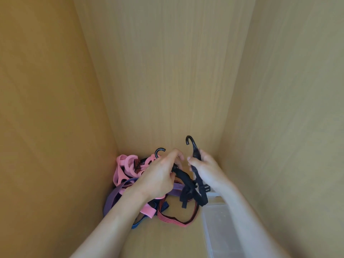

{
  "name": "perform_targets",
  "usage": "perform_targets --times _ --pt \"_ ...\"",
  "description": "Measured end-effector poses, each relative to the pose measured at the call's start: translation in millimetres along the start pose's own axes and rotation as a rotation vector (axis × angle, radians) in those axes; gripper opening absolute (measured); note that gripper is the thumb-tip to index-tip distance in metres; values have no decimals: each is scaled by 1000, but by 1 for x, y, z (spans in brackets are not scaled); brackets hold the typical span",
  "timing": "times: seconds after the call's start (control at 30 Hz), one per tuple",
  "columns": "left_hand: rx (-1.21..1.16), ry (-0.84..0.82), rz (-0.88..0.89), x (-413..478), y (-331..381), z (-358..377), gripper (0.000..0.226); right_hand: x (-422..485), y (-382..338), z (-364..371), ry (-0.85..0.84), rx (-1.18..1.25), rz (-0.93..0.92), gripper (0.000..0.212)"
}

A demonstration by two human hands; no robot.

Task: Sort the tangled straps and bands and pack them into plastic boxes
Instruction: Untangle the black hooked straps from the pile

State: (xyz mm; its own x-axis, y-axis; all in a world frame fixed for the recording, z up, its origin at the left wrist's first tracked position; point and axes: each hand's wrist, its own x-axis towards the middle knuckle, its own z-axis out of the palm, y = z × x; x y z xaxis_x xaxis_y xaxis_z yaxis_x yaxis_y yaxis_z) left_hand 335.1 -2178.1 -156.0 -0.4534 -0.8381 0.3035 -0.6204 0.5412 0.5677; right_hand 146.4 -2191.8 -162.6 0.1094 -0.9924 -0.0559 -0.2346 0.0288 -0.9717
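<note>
2 bare hands meet low in a wood-panelled recess, over a tangle of straps lying on the wooden surface (167, 243) in its back left corner. The left hand (158, 175) pinches the upper end of a thick black strap (184, 178), which droops away toward a black buckle. The right hand (204, 169) is clenched round a thin black cord (199, 185); its hook (190, 140) stands above the fingers. Whether cord and strap are 1 piece cannot be told.

Behind the left hand a second black hook (159, 151) sticks up from looped pink bands (125, 162). A purple band (113, 196), a red-and-black striped band (175, 219) and a blue strap (138, 223) spread nearer the camera. Under the right forearm, just beside the tangle, sits a clear plastic box (216, 229).
</note>
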Motion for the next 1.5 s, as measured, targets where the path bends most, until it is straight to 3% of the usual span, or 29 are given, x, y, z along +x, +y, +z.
perform_targets --times 0.27,0.33,0.4,0.47,0.57,0.6,0.67,0.73,0.83,0.9,0.97,1.1,1.27,1.5 --pt "-52 251 57 5 5 1 53 0 6 21 -151 317 -83 6" --pt "-12 366 56 3 6 3 55 1 7 23 -136 339 -91 11" --pt "27 535 10 0 9 7 57 1 7 25 -100 368 -96 11" --pt "-134 643 -177 -5 11 15 57 2 6 25 -79 404 -108 17" --pt "-831 470 -623 -3 13 11 36 4 5 25 -100 385 -148 18" --pt "-1045 384 -696 0 11 9 28 4 5 26 -119 381 -159 17" --pt "-1218 292 -675 3 10 2 29 3 3 30 -166 367 -167 13" --pt "-1208 294 -581 6 12 1 30 -1 2 33 -204 376 -141 10" --pt "-1152 333 -570 7 11 4 25 -3 6 34 -249 391 -54 51" --pt "-1145 317 -578 6 7 6 26 -2 10 33 -235 395 1 60" --pt "-1139 288 -580 3 5 10 28 0 15 34 -198 434 58 51" --pt "-1142 279 -615 -4 -2 22 29 -7 24 39 -201 336 -28 17" --pt "-1187 131 -534 -36 -18 33 41 -28 42 53 -193 184 -29 9" --pt "-1020 234 -768 -85 -41 53 32 -52 64 74 -340 -55 108 10"
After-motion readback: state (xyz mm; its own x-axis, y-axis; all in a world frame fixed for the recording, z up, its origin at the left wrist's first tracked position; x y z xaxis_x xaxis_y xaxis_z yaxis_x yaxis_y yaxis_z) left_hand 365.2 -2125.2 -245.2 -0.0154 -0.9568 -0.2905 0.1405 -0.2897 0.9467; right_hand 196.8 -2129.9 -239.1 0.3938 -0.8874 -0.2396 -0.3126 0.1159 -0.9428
